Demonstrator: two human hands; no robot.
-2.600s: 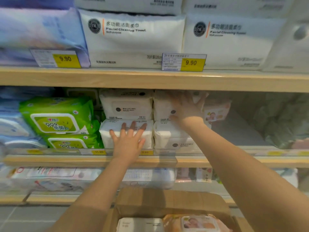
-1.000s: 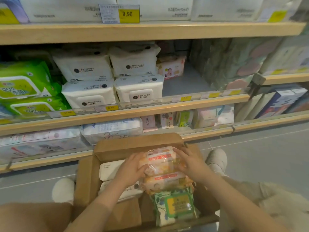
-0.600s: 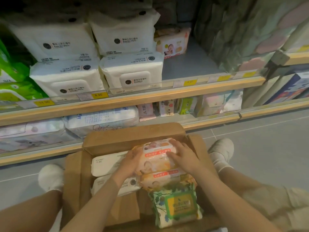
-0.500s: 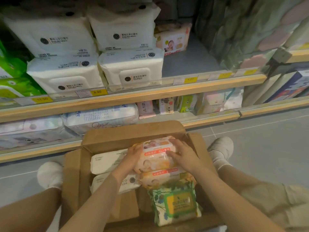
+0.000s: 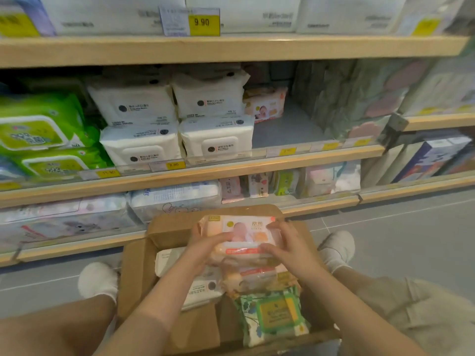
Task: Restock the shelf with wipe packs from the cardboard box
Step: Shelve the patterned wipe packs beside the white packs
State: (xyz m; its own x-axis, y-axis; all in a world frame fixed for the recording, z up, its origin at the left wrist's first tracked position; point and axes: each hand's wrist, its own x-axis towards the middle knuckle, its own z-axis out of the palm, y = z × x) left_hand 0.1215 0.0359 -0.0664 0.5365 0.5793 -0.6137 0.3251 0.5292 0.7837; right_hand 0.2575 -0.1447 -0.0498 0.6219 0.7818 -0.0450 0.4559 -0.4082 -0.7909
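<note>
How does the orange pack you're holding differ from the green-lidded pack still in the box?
The orange pack is peach and orange with a baby picture; the green-lidded pack has a leaf print and a green-yellow lid. The orange pack is held between left hand and right hand above the cardboard box; the green-lidded pack lies untouched at its near end. Both are soft wipe packs.

An orange wipe pack (image 5: 239, 235) with a baby picture is sitting tilted up above the open cardboard box (image 5: 136, 273), over a second orange pack (image 5: 254, 278). White packs (image 5: 198, 289) and a green leaf-print pack (image 5: 275, 314) are lying in the box. The middle shelf (image 5: 290, 124) is showing a bare stretch beside stacked white packs (image 5: 216, 140).
</note>
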